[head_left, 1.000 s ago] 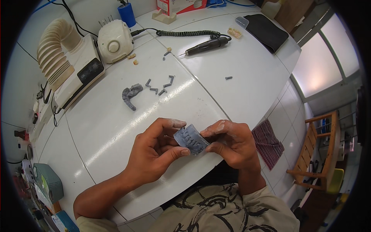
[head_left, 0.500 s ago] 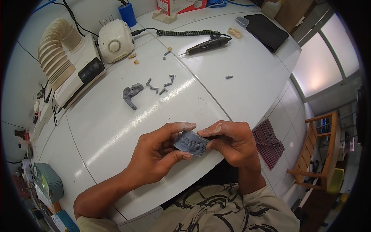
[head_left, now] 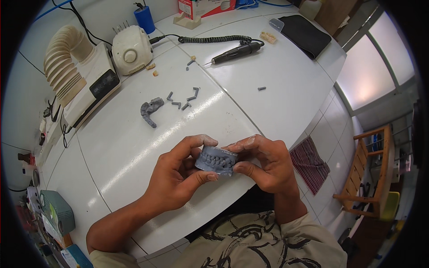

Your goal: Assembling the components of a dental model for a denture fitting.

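Between my two hands, above the near edge of the white table, is a grey dental model [head_left: 216, 160] with its row of teeth turned toward me. My left hand [head_left: 182, 166] grips its left end, index finger along the top and thumb at the lower edge. At the right end, my right hand [head_left: 263, 164] pinches it between thumb and fingers; both hands have pale dust on the fingertips. Farther off on the table lies a curved grey arch-shaped piece [head_left: 147, 111]. Several small grey rods [head_left: 187, 106], some bent, are scattered beside it.
A black rotary handpiece [head_left: 237, 52] with a coiled cord lies at the back, wired to a cream control unit [head_left: 130, 50]. At far left stands a white dust extractor [head_left: 96, 85] with a ribbed hose. A black cloth [head_left: 304, 36] and a wooden bench [head_left: 364, 172] are on the right.
The dental model has been tilted in my hands, so its teeth face me more squarely and sit more level. Both hands still hold it. The view has shifted slightly.
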Motion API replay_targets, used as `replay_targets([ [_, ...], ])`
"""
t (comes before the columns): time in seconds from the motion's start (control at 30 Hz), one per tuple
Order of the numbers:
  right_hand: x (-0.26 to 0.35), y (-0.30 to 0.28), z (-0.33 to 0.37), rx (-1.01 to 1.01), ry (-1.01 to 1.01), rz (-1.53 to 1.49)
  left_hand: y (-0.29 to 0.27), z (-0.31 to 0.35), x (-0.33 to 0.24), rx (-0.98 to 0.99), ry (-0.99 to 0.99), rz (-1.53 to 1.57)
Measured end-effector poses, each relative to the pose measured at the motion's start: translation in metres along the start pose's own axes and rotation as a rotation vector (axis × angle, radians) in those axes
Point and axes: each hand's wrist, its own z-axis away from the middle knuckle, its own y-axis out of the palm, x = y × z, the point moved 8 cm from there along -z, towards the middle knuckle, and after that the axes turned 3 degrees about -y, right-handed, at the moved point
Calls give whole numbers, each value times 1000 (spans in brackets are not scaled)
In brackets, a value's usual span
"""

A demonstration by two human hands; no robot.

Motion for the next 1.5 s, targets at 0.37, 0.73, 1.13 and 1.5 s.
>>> replay_targets([
  [0.37,11,11,-3,0,-112,220,-2,0,0,-37,-43,76],
  [0.73,20,7,-4,-69,-237,322,0,-1,0,-16,-52,84],
  [1.13,19,7,-2,-61,-239,308,1,-1,2,-19,-64,113],
  [1.5,21,8,-1,-46,-265,278,4,-2,3,-18,-40,21],
])
